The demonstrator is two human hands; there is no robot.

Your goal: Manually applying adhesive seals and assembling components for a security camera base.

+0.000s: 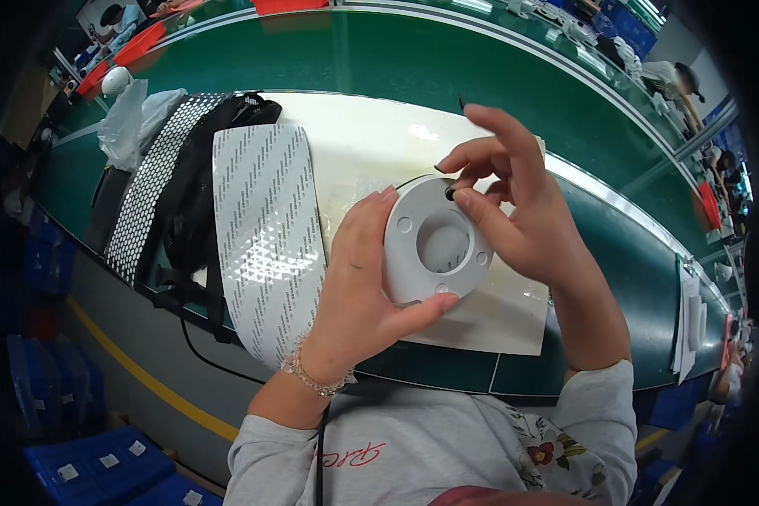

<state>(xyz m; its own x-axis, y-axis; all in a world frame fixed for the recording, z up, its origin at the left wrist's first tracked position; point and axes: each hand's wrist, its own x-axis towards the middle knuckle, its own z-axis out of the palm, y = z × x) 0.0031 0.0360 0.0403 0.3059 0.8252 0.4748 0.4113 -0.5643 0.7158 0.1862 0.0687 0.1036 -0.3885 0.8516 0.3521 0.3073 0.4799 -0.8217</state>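
A white round housing [403, 274] with a wide central opening and small round recesses on its face is held over the work mat. My left hand [358, 270] wraps around its left side, thumb at the lower edge. At the upper recess sits a small black round pad [449, 194]. My right hand [510, 181] has its thumb against that pad, with a bent finger close by and the other fingers raised. Dark bits show at two of its fingertips; whether these are more pads I cannot tell.
Left of the housing lies a glossy printed backing sheet [266, 219], beside black bags [190, 198] and a perforated strip [156, 177]. A cream board [497, 325] covers part of the green table [354, 59]. Papers [687, 329] lie at right; blue bins [101, 464] stand on the floor.
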